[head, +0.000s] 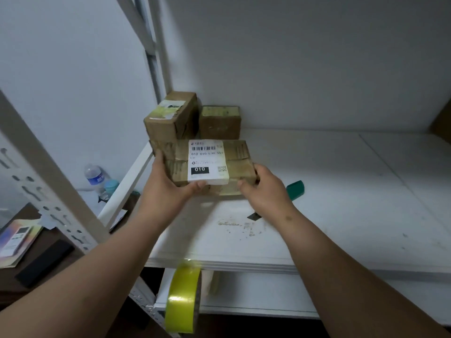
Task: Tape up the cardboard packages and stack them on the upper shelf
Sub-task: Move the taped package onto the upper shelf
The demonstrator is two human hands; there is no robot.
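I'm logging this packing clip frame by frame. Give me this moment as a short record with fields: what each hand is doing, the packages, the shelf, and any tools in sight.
left hand: grips the left end of the labelled package
right hand: grips its right end
labelled package: flat cardboard, white barcode label reading 010, taped
other packages: tall box and small box behind it, on the shelf
upper shelf: white board, scuffed near the front
tape roll: yellow, hanging at the shelf's front edge
green tool: lies on the shelf by the right hand

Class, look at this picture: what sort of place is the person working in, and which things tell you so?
Probably a small storeroom or parcel-packing corner: slotted metal shelving, taped parcels with a barcode label, and a tape roll hanging at the shelf edge.
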